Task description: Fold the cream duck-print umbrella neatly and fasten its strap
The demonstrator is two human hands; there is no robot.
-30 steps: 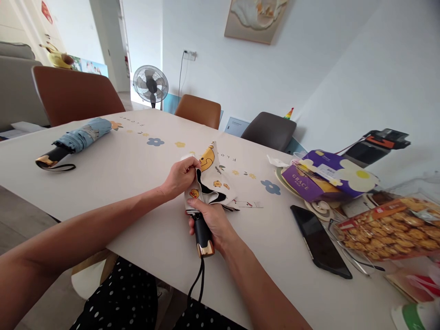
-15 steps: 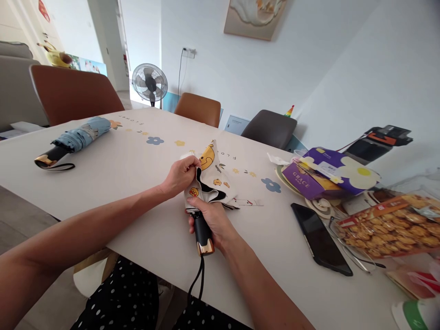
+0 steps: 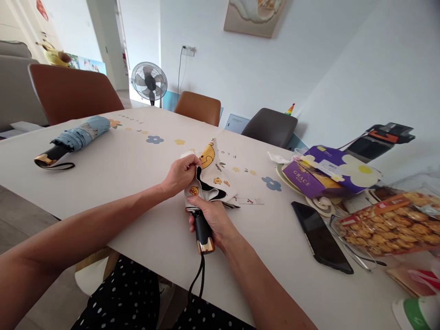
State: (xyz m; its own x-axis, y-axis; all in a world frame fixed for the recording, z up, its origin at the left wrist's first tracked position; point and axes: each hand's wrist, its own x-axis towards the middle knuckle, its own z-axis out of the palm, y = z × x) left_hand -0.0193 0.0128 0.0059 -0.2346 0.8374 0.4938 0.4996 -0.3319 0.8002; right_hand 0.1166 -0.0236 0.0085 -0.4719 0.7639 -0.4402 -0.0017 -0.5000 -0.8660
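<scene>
A white folding umbrella with yellow cartoon prints is collapsed in front of me, its canopy loose and showing black lining along a fold. My left hand is closed on the canopy cloth at its left side. My right hand wraps around the base of the canopy and the top of the black handle, thumb lying over the fabric. The handle's copper-coloured end points toward me, and a black wrist strap hangs from it past the table edge. At the left lies a blue folded umbrella with a similar handle.
On the right of the white table lie a phone, glasses, a purple box and a pack of cookies. Chairs and a fan stand beyond the far edge.
Both hands keep the same hold on the white umbrella. Only a very slight shift of the camera view shows.
</scene>
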